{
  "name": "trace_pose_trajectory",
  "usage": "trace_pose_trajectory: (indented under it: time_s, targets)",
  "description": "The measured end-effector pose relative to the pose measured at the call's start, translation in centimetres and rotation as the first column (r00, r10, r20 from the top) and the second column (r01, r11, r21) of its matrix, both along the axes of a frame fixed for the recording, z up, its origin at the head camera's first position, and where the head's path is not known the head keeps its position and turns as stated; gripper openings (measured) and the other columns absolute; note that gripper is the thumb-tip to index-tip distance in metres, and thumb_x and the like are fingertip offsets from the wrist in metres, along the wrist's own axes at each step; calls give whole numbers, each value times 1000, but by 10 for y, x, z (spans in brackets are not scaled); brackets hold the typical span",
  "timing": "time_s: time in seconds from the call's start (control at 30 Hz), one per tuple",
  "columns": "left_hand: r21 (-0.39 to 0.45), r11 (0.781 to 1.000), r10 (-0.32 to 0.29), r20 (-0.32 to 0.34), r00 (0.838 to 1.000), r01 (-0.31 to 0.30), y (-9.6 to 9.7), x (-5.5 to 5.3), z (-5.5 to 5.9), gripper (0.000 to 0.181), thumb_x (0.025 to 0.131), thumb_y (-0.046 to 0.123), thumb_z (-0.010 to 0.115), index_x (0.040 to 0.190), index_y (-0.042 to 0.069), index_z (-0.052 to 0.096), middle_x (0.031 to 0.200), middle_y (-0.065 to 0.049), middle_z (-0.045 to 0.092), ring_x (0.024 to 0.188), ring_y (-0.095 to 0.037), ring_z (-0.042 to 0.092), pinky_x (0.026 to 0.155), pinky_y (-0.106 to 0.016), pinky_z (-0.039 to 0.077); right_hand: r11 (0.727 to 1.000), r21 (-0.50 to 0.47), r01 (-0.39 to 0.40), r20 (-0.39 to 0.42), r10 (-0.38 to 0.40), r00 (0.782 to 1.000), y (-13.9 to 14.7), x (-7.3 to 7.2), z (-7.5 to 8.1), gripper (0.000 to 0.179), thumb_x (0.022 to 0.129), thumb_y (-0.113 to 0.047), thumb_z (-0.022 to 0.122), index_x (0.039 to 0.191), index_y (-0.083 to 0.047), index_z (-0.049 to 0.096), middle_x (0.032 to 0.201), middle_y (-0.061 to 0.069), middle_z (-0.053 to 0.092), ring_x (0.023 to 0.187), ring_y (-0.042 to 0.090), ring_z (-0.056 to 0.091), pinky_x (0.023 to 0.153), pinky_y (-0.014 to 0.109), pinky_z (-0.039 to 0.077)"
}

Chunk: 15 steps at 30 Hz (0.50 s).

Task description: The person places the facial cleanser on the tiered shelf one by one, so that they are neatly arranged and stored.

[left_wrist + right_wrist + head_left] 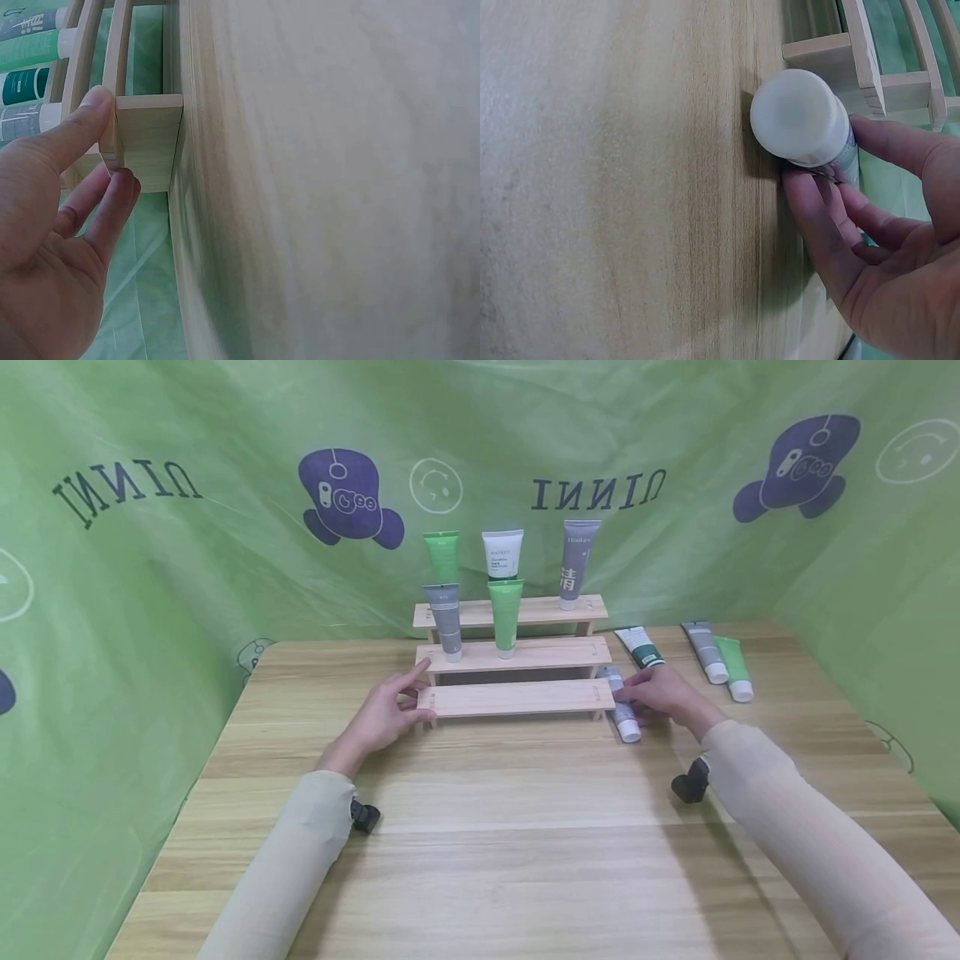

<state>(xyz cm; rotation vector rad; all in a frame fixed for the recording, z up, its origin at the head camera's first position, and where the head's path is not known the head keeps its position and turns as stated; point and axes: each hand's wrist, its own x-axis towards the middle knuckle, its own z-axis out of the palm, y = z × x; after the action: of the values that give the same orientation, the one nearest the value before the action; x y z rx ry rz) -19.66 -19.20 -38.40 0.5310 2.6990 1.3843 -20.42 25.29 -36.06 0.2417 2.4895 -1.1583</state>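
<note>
A three-step wooden display rack [517, 696] stands at the back of the table. My left hand [382, 714] pinches the left end of its lowest board, thumb on one face and fingertips on the other, as the left wrist view shows. Beside the rack's right end, my right hand [660, 693] holds a grey squeeze tube [624, 714] that lies on the table. In the right wrist view the tube's white cap [793, 116] faces the camera, with the thumb on one side and fingers on the other.
On the middle step stand a grey tube [447, 622] and a green tube [506, 618]. The top step bears a green tube [442, 556], a white tube [502, 554] and a purple-grey tube [577, 564]. At right lie a white-and-green tube [641, 647], a grey tube [705, 652] and a green tube [735, 668].
</note>
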Motion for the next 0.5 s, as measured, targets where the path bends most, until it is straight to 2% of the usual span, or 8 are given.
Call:
trace_pose_trajectory:
  time_s: [0.5]
  targets:
    - [4,1000,5,5,1000,-5,1,-1,-1,95,79,4,84,158,23,34,128,-13,59,119,-29,55,102,-27,52,1000,-20,-21,33,22,999,1,0,2,49,95,-21,70,129,11,55,106,17,62,87,20,63,75,30,61]
